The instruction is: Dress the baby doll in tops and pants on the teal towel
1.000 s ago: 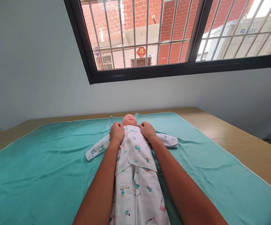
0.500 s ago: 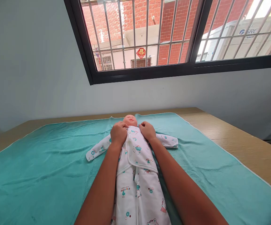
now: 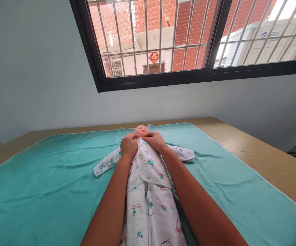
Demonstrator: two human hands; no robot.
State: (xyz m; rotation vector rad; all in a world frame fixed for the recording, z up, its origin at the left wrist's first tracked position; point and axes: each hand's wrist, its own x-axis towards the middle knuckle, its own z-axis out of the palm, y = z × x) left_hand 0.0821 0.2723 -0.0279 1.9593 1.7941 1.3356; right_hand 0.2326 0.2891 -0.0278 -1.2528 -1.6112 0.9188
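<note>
A baby doll [image 3: 141, 130] lies face up on a teal towel [image 3: 47, 181], head toward the window. It wears a white romper [image 3: 150, 191] printed with small animals, sleeves spread to both sides. My left hand [image 3: 128, 146] and my right hand [image 3: 154, 140] rest on the doll's upper chest just below the chin. Both have their fingers curled and pinched on the romper's neckline, almost touching each other at the front opening.
The towel covers a wooden table [image 3: 255, 150], whose bare top shows at the right and along the far edge. A pale wall rises behind it. Above is a black-framed barred window [image 3: 163, 44] with brick buildings outside.
My two hands have drawn together from the doll's shoulders to the middle of the neckline. The right hand moved left the most. The doll has not shifted.
</note>
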